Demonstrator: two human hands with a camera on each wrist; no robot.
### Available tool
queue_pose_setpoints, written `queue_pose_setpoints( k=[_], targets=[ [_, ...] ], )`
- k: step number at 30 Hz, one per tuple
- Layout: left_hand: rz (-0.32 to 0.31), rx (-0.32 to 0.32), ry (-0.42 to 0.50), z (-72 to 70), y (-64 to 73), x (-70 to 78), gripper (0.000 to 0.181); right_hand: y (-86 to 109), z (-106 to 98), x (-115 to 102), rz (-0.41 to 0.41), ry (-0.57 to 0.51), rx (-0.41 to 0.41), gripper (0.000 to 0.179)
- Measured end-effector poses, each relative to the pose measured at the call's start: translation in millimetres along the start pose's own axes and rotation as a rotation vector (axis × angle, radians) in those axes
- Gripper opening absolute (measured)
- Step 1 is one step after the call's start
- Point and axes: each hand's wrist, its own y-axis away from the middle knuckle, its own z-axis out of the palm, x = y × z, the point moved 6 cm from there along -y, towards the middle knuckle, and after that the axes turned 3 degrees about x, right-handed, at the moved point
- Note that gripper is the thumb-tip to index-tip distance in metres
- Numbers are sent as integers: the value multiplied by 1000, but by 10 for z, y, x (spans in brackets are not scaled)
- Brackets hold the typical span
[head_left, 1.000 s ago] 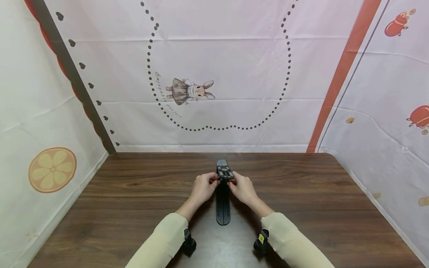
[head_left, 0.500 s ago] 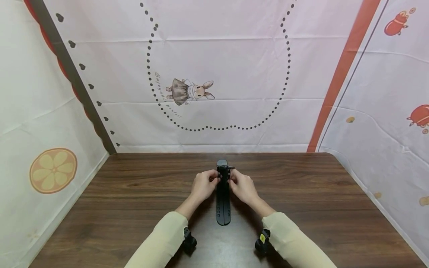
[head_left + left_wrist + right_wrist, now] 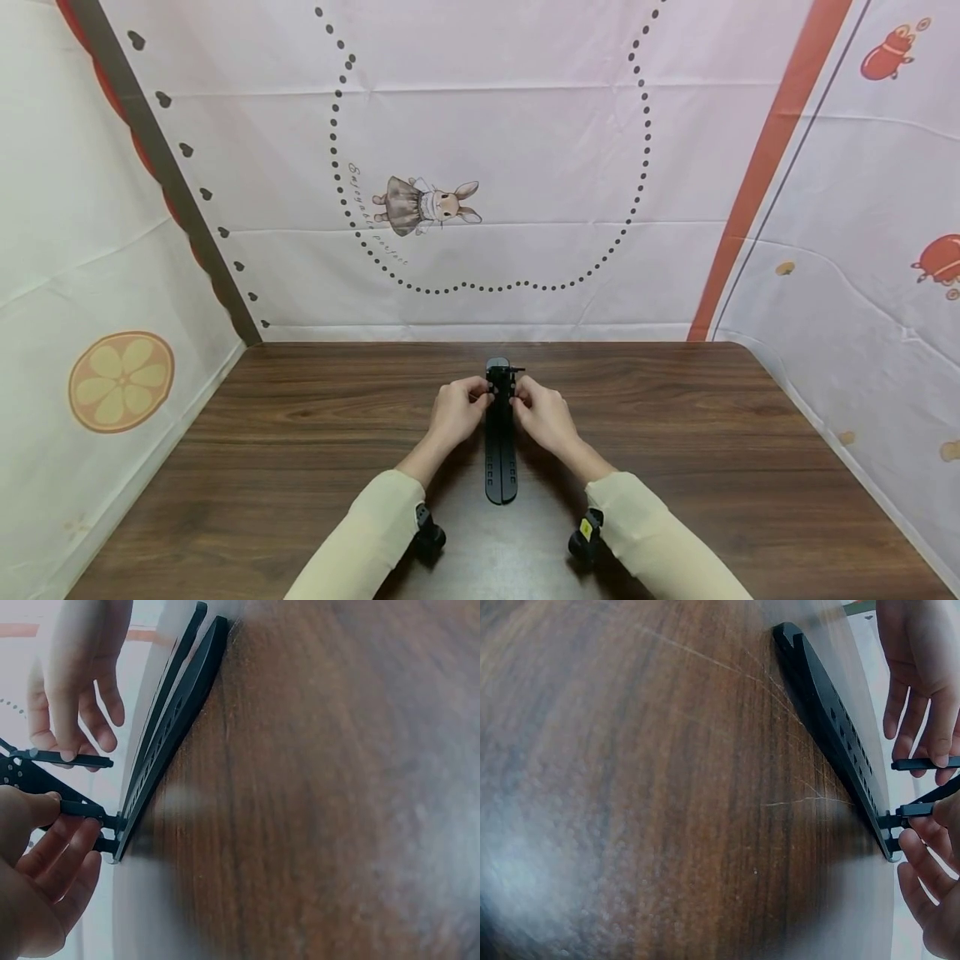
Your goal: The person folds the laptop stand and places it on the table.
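A black folding stand [image 3: 501, 454] lies lengthwise on the table, its long slotted base [image 3: 169, 731] made of two strips side by side. Its hinged upper part is raised at the far end and appears nearly edge-on in the head view. My left hand [image 3: 455, 414] pinches a narrow black bar [image 3: 81, 808] on the left of the upper part. My right hand [image 3: 546, 417] pinches the matching bar [image 3: 916, 810] on the right. Both hands face each other across the stand. Fingers partly hide the hinges in the wrist views.
The dark wood table [image 3: 337, 392] runs back to a white printed cloth [image 3: 525, 167], with more cloth along the left and right sides. A black wrist camera [image 3: 430, 537] sits under the left sleeve and another camera [image 3: 585, 537] under the right.
The stand's upper part has tilted up, from showing its padded face to nearly edge-on. Both hands keep their pinch and have moved slightly away from the body. The base has barely moved.
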Motion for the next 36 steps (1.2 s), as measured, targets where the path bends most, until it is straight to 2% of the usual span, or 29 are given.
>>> queue_pose_setpoints(
  k=[13,19,36],
  targets=[
    [-32,26,9,7,-46,-37,7,-48,30,25,26,8,34,8],
    [-25,43,7,4,-68,-29,8,-60,28,23,11,18,51,4],
    [-73,75,-3,6,-109,-40,9,-104,5,35,0,80,99,6]
  ],
)
